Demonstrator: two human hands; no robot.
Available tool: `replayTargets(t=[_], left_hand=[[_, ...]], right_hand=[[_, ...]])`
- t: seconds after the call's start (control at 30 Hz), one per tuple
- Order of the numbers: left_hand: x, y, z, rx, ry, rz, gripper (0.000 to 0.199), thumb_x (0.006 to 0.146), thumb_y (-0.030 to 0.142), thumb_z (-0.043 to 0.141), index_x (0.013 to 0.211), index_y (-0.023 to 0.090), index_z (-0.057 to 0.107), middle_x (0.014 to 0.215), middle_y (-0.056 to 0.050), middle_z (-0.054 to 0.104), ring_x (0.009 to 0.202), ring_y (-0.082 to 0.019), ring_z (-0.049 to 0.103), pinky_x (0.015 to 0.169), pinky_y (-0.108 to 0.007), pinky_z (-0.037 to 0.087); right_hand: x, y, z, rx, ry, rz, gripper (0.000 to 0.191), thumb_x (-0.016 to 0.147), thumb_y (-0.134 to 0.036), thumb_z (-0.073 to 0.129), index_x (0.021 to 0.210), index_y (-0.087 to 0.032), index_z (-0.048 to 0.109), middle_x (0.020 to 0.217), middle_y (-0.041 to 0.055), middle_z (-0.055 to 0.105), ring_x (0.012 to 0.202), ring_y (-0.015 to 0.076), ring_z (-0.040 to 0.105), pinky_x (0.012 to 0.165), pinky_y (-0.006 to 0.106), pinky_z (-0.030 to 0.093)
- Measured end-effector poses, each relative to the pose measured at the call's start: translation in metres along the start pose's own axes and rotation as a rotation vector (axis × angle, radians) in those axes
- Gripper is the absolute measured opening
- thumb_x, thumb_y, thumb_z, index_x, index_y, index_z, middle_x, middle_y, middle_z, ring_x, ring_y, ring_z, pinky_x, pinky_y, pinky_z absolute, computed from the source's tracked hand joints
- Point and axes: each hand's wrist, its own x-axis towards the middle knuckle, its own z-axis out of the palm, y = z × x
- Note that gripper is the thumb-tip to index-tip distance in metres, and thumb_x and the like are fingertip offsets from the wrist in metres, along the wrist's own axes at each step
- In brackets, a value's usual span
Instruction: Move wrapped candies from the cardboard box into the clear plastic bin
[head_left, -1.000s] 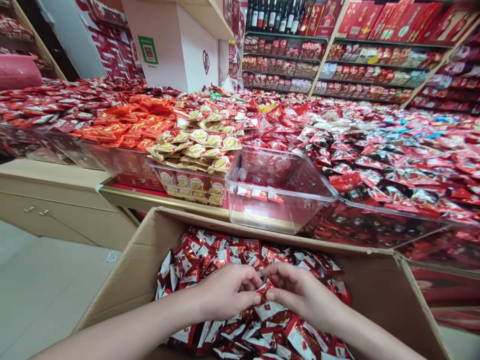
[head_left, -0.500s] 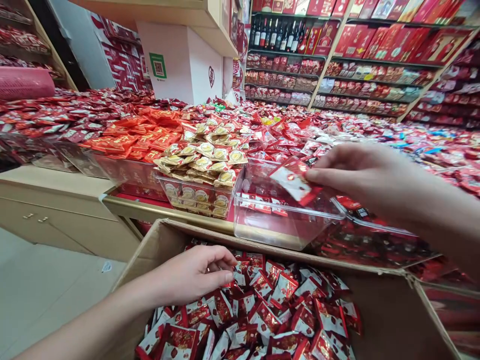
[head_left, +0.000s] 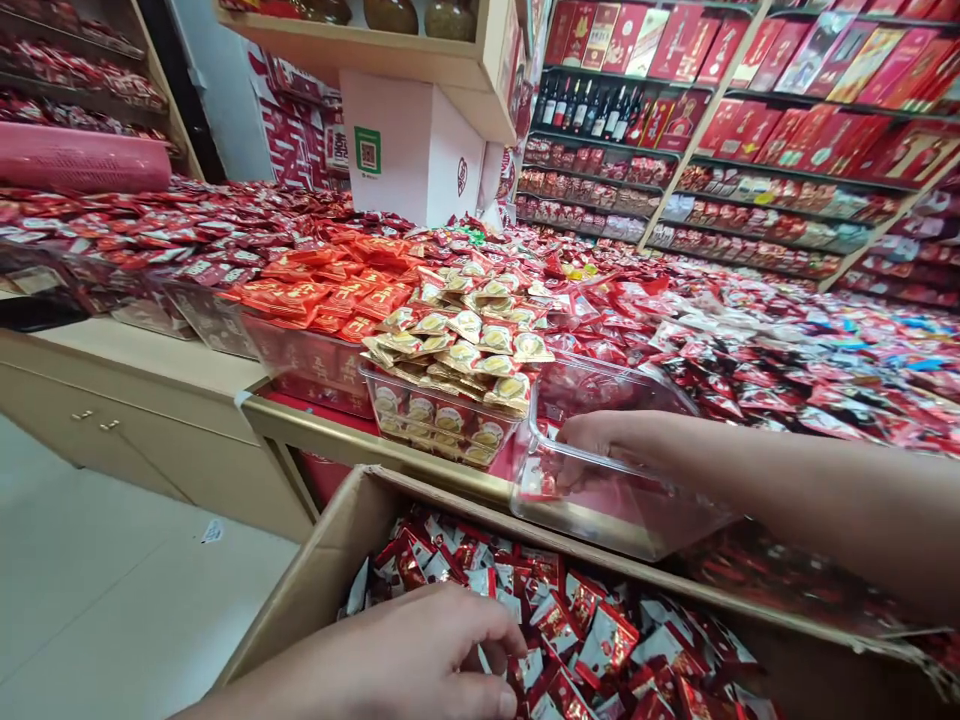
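Observation:
My right hand reaches down into a clear plastic bin. Through its wall I see the fingers pressed together at a red-and-white candy packet near the left end; the wall partly blurs the grip. My left hand is low over an open cardboard box, its fingers curved and the thumb apart from them. Beneath and beside it lie many loose red-and-white candy packets, some close to the fingertips.
Left of the clear bin stands a bin of gold-wrapped sweets, then one of orange-red packets. More heaped sweets spread to the right. A beige cabinet stands at left; shelves with wine bottles are behind.
My right hand has gone from above the clear bin down into it with the candy packet. My left hand appears lower and nearer in the box. The view has shifted.

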Motion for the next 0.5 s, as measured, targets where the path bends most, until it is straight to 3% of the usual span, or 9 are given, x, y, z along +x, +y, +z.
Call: replayTargets(t=[0.17,0.23,0.37,0.43,0.5], left_hand=[[-0.003,-0.002,-0.003,0.035,-0.012,0.009,0.029,0.075,0.036,0.055,0.104,0.03,0.06,0.098,0.001,0.066,0.089,-0.02,0.058,0.072,-0.025,0.042],[-0.003,-0.003,-0.003,0.039,-0.021,0.012,0.03,0.076,0.037,0.054,0.105,0.031,0.059,0.1,0.001,0.065,0.092,-0.02,0.057,0.075,-0.026,0.042],[0.002,-0.013,0.004,0.09,0.024,-0.016,0.031,0.076,0.036,0.054,0.106,0.03,0.059,0.101,-0.001,0.064,0.095,-0.022,0.056,0.08,-0.028,0.041],[0.005,-0.02,0.008,0.131,0.053,-0.038,0.028,0.076,0.034,0.054,0.103,0.028,0.061,0.101,-0.002,0.064,0.096,-0.023,0.056,0.082,-0.029,0.041],[0.007,-0.026,0.012,0.143,0.064,-0.064,0.027,0.075,0.032,0.055,0.1,0.027,0.062,0.1,-0.004,0.064,0.096,-0.024,0.056,0.083,-0.03,0.04]], right_hand=[[0.009,0.003,0.007,-0.005,-0.172,0.007,0.017,0.042,-0.012,0.075,0.052,-0.014,0.061,0.042,-0.0033,0.054,0.044,0.0105,0.052,0.044,0.021,0.043],[0.01,0.001,0.008,-0.144,-0.166,-0.052,0.013,0.05,-0.017,0.072,0.059,-0.015,0.063,0.047,-0.0012,0.057,0.048,0.0125,0.054,0.048,0.024,0.045],[0.0,-0.017,0.0,-0.506,0.045,-0.145,0.004,0.061,-0.01,0.06,0.06,-0.014,0.061,0.049,0.001,0.055,0.051,0.0142,0.052,0.051,0.027,0.042],[-0.019,-0.03,-0.01,-0.566,0.167,-0.224,0.003,0.062,-0.012,0.059,0.062,-0.015,0.061,0.055,0.0019,0.056,0.057,0.0151,0.053,0.055,0.028,0.041],[-0.051,-0.037,-0.018,-0.588,0.337,-0.402,0.005,0.067,-0.021,0.058,0.069,-0.017,0.061,0.064,0.0014,0.059,0.061,0.0142,0.053,0.057,0.027,0.04]])
